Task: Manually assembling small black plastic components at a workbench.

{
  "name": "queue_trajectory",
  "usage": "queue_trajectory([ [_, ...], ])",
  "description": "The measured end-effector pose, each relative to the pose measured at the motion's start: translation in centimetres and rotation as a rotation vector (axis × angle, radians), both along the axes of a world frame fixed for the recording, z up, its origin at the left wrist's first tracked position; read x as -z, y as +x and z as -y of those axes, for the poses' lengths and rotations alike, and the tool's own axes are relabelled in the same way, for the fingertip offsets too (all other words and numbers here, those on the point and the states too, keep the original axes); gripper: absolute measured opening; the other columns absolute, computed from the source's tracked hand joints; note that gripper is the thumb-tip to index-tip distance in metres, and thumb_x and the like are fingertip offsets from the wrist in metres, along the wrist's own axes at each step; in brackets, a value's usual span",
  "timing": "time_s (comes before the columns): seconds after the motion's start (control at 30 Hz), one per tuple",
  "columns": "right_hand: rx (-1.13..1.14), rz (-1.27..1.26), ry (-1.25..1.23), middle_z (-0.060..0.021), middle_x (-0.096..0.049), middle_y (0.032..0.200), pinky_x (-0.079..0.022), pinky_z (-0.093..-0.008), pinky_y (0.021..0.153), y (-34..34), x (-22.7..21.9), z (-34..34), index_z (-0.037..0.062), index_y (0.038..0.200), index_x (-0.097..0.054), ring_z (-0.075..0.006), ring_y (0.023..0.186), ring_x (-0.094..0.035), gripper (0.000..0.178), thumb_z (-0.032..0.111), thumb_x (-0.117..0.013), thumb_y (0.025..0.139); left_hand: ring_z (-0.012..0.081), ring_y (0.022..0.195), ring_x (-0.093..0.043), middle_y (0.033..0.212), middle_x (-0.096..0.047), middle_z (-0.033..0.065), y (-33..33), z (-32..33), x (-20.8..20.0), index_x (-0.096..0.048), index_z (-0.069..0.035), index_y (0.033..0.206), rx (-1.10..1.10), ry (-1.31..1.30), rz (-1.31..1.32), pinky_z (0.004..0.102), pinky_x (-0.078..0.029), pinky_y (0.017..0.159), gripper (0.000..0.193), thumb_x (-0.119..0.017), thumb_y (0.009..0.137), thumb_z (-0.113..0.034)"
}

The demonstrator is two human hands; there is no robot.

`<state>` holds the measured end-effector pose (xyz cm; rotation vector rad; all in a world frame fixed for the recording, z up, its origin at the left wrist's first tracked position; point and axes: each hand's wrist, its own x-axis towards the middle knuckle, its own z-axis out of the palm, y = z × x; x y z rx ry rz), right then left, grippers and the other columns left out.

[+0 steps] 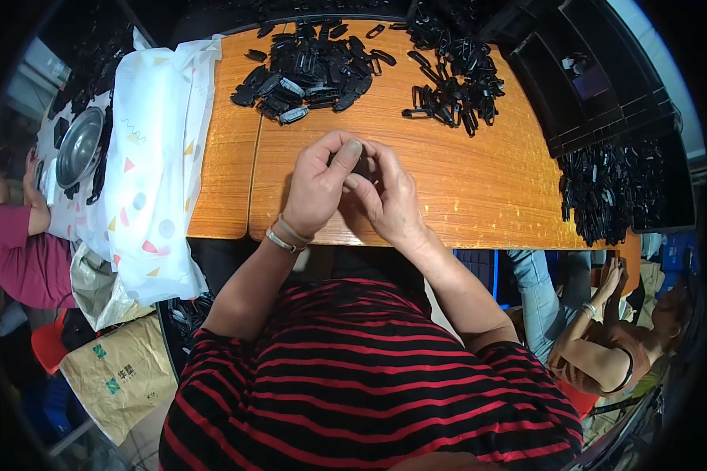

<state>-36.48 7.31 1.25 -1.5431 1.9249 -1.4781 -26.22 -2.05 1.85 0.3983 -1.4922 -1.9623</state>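
Over the wooden table (463,184), near its front edge, my left hand (322,177) and my right hand (389,192) meet with bent fingers around a small black plastic part (362,163). Only a bit of the part shows between thumbs and fingers, so its exact shape is hidden. Beyond my hands lies a heap of black plastic pieces (314,71), a few with a grey face. To its right spreads a pile of slim black frame-like pieces (459,74).
A patterned white plastic sheet (161,169) covers the left side, with a metal bowl (80,149) beyond. Black bins (593,71) and more black pieces (605,188) stand at the right. One person (31,243) sits at far left, another (605,345) at lower right.
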Motion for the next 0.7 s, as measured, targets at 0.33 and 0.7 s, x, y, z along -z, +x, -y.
queue_trajectory([
  [0.33,-0.169,0.143,0.217,-0.0048,-0.061,0.092,-0.05,-0.0259,0.068,-3.9,1.9,0.5,-0.0002,0.112,-0.057,-0.011,0.075,-0.058,0.032,0.011,-0.071,0.085,0.0033,0.065,-0.051,0.07,-0.058,-0.0017,-0.7,2.8,2.5,-0.063,-0.003,0.083,0.022,0.058,0.198,0.0197,-0.042,0.057,0.027,-0.057,0.096,-0.025],
  [0.7,0.157,-0.856,0.321,-0.02,-0.058,0.106,-0.054,-0.0412,0.067,-12.7,-0.4,3.9,0.0001,0.105,-0.064,-0.0359,0.078,-0.065,0.025,-0.003,-0.059,0.081,0.028,0.079,-0.064,0.086,-0.061,0.0108,-6.7,8.1,2.3,-0.066,-0.005,0.085,-0.459,-1.359,0.736,0.0372,-0.053,0.066,0.017,-0.074,0.076,-0.017],
])
